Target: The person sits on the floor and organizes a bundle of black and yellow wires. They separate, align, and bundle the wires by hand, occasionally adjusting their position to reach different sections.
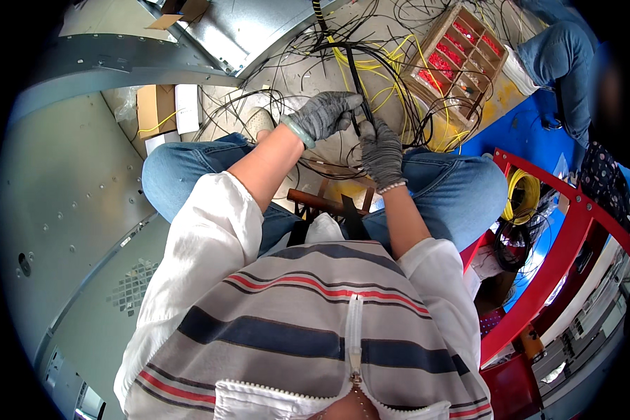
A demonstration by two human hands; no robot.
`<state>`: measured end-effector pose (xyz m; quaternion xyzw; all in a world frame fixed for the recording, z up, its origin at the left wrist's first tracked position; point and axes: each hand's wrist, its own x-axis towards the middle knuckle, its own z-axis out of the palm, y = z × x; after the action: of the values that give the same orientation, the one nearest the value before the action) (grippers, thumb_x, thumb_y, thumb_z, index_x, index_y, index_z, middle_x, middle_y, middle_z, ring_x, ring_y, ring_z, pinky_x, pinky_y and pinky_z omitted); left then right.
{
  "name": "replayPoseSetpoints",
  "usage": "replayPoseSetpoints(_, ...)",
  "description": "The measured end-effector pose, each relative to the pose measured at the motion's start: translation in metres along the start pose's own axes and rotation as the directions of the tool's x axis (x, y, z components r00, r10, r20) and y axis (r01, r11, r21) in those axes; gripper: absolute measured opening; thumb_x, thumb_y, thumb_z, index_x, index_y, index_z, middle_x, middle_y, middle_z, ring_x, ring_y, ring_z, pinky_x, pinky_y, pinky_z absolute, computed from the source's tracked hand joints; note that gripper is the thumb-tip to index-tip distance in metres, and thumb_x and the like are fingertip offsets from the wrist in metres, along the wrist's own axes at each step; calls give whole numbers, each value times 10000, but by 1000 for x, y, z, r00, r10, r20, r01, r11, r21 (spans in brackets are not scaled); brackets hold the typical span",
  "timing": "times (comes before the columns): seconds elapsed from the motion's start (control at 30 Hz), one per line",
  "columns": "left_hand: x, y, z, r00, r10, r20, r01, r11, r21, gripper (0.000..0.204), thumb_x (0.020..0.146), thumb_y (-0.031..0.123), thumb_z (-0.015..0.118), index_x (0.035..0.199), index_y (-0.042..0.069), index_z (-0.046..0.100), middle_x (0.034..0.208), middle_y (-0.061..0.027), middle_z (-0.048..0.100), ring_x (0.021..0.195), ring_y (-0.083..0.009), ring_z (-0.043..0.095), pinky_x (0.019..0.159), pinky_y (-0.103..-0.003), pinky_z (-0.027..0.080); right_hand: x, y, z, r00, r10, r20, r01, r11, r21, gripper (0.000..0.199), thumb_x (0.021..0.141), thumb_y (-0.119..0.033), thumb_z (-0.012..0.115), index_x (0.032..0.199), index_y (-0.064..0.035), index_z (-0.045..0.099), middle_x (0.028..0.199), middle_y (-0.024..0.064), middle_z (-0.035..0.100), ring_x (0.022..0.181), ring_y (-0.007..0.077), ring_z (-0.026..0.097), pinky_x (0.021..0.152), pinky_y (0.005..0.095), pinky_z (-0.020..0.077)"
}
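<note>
Grey work gloves cover both of my hands. A bundle of black cables comes down from the far side to where my hands meet above my lap. My left hand is closed, its fingertips pinched against the bundle from the left. Just below and to the right, my right hand has its thumb and fingers closed on the lower part of the same cables. The fingers partly hide the cable ends. Loose black wires and yellow cables lie tangled on the floor beyond and around my hands.
A wooden compartment box with small red parts stands at the far right. Beside it sits another person in jeans. A red metal frame and a yellow cable coil are on the right. Metal panels and a cardboard box stand left.
</note>
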<state>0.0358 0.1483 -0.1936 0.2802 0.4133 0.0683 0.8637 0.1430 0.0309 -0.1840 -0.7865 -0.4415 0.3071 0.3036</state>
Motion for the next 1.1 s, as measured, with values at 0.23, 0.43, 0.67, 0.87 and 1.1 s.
replayPoseSetpoints(0.23,8,-3,5,873,487,17,-273,459,845,278,821,220,519,1025,35,555,746,3,543,606,-83,468,582,-206,419,-2,-11,-1,949,240,204,-314,768,557,232,828,-220,478,863,2,535,694,57,530,610,142,459,580,265,396)
replayPoseSetpoints(0.43,0,-1,-2,993,100,62,-108,983,151,203,833,181,492,945,25,559,817,-49,595,737,-129,569,640,-233,462,8,-34,-24,999,38,25,-29,955,-294,246,800,-182,474,981,-19,507,773,219,561,734,350,553,630,399,447)
replayPoseSetpoints(0.67,-14,1,32,999,-28,34,37,955,-295,190,817,178,519,917,25,569,750,-31,583,574,-70,520,487,-152,440,9,33,17,975,67,213,-126,952,279,295,787,-230,531,975,-4,497,786,134,572,708,250,568,617,331,454)
replayPoseSetpoints(0.87,-12,5,22,977,36,-211,7,979,204,264,760,319,593,782,57,608,551,30,480,434,-53,374,396,-165,307,8,-16,-26,999,-27,-28,26,999,-23,260,782,-190,566,963,-10,514,694,70,553,643,175,540,597,262,444)
replayPoseSetpoints(1.1,0,-4,15,971,54,-232,-25,992,126,270,738,300,619,793,36,611,610,0,523,489,-79,415,442,-189,332,14,-35,-82,989,132,65,-146,945,293,343,699,-303,647,896,-35,562,702,99,576,691,179,564,643,288,442)
